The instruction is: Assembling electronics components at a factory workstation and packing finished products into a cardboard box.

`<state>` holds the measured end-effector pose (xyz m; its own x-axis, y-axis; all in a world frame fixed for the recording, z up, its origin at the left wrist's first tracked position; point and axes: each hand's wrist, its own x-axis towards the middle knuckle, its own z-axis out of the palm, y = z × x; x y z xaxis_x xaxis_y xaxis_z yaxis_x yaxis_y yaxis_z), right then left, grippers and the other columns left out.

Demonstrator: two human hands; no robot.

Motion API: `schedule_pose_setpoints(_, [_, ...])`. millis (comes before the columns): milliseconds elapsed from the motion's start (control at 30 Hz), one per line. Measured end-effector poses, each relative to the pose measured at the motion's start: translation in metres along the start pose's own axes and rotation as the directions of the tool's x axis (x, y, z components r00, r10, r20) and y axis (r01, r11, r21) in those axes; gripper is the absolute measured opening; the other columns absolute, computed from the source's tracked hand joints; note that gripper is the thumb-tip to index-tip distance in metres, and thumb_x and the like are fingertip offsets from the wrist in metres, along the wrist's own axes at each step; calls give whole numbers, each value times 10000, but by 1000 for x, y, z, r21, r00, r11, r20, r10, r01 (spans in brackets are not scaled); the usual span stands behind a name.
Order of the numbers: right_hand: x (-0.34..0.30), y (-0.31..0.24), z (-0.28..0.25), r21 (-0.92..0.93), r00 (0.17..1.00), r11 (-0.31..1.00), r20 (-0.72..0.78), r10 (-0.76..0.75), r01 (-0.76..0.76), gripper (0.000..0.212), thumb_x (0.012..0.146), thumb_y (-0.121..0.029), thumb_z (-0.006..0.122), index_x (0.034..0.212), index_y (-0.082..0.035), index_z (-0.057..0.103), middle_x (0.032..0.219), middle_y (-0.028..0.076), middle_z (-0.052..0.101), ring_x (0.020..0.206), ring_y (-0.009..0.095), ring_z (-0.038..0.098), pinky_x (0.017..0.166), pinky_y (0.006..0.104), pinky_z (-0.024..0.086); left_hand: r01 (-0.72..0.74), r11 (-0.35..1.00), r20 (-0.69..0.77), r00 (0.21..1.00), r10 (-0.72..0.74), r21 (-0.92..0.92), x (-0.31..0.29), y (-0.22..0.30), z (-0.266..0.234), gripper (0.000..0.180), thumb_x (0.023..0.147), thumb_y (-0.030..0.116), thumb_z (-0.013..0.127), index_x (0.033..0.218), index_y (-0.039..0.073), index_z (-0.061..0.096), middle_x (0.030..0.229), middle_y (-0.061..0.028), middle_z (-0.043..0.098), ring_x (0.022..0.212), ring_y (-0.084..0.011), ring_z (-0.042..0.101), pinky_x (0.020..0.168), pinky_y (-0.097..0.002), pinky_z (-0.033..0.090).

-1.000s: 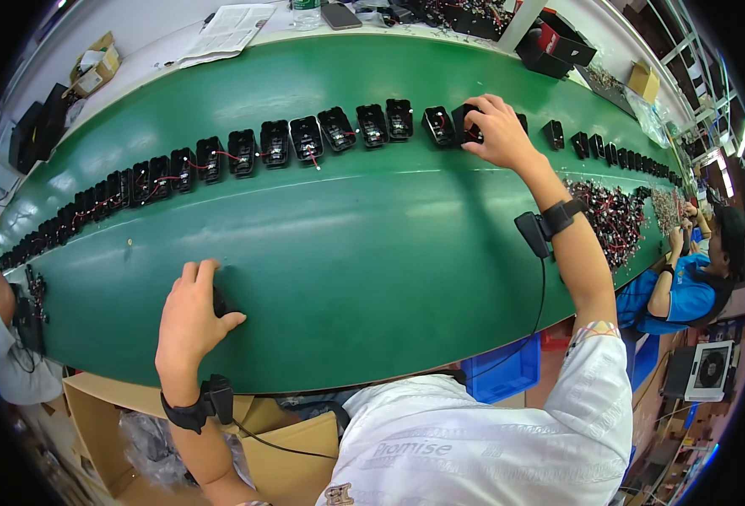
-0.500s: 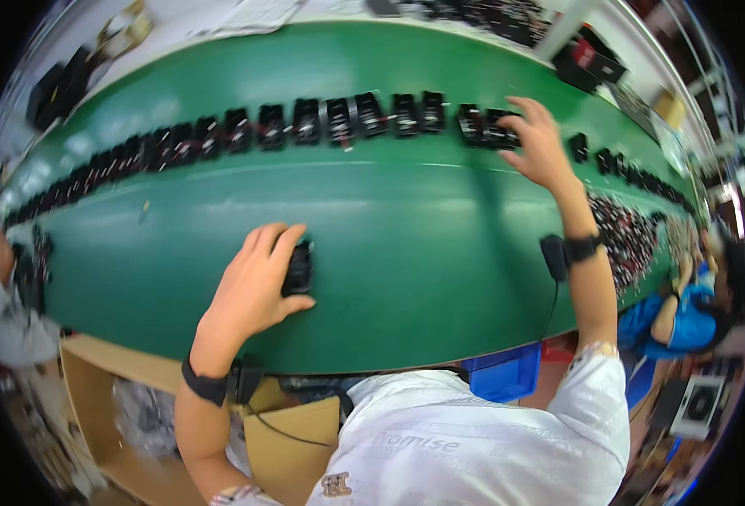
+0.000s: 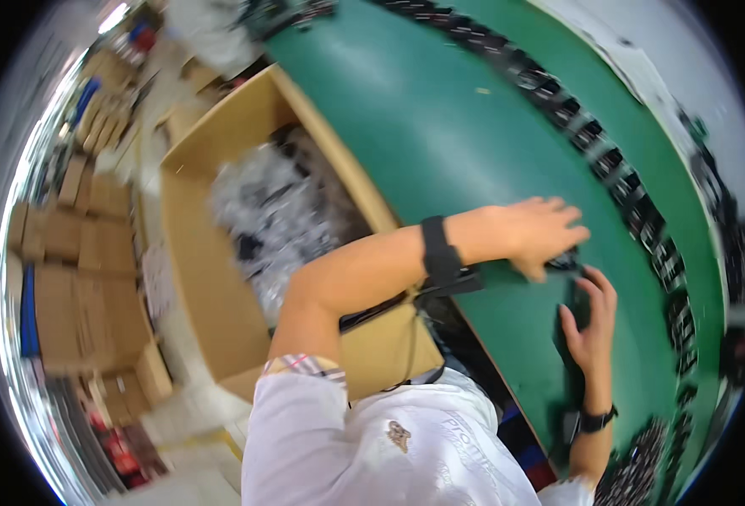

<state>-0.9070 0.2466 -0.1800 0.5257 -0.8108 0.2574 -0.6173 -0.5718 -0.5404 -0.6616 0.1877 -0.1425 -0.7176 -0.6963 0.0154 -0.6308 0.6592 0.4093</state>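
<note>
My left hand (image 3: 539,232) reaches over the green table with its fingers curved round a small black part (image 3: 565,260). Most of that part is hidden beneath the fingers, and its exact kind is unclear. Just nearer to me, my right hand (image 3: 593,325) is open, thumb and fingers apart, its fingertips close to the same part. A dark patch between its thumb and fingers could be shadow. Beyond my hands a long row of black parts (image 3: 634,211) with small shiny details curves along the table (image 3: 440,143).
A deep cardboard box (image 3: 195,278) stands at the table's left edge, holding clear plastic bags (image 3: 271,219) and dark items. Brown cartons (image 3: 86,312) are stacked on the floor at the far left. A heap of small dark pieces (image 3: 634,468) lies at lower right.
My view has swung left, bringing the cardboard box into the middle. My right hand has come back from the row of black parts to beside my left hand.
</note>
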Motion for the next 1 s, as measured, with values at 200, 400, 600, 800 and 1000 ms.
schedule_pose_setpoints(200, [-13, 2, 0, 21, 998, 998, -20, 51, -51, 293, 779, -41, 640, 1066, -13, 585, 1270, 168, 528, 1211, 346, 488, 1030, 420, 372, 210, 956, -521, 804, -288, -205, -132, -38, -93, 298, 828, 224, 691, 1053, 35, 639, 1011, -109, 685, 901, -229, 677, 799, -317, 532])
schedule_pose_setpoints(400, [-10, 0, -2, -29, 999, 999, -4, 41, -41, 261, 787, -33, 624, 1046, -19, 596, 1293, 165, 517, 1221, 341, 480, 1030, 419, 371, 906, 380, -212, 341, -916, -184, -354, -110, -52, 349, 758, 349, 682, 851, 13, 662, 845, -182, 691, 802, -323, 663, 732, -391, 526])
schedule_pose_setpoints(600, [-13, 3, -1, -48, 999, 998, -12, 44, -45, 253, 791, -25, 616, 1042, -16, 593, 1291, 166, 520, 1219, 342, 482, 1027, 418, 374, 999, -22, 64, -24, -998, 34, -485, -127, 70, 632, 691, 457, 738, 1058, -45, 626, 1057, -283, 649, 1004, -410, 631, 872, -451, 506])
schedule_pose_setpoints(800, [-15, 1, -1, -34, 999, 998, -10, 49, -49, 248, 790, -22, 615, 1036, -11, 591, 1274, 169, 530, 1205, 343, 490, 1021, 422, 379, 984, -149, -44, -153, -987, -95, -452, -117, 101, 979, 574, 525, 813, 1258, -75, 453, 1163, -311, 597, 1075, -431, 596, 935, -421, 473])
schedule_pose_setpoints(1000, [-22, 3, -5, -11, 999, 999, -10, 47, -48, 240, 788, -18, 613, 1026, -6, 589, 1261, 177, 536, 1186, 342, 505, 1011, 420, 384, 892, -1, 173, 86, -981, -453, -466, -121, 87, 818, 579, 378, 856, 1207, -18, 512, 986, -138, 622, 837, -234, 602, 719, -334, 497])
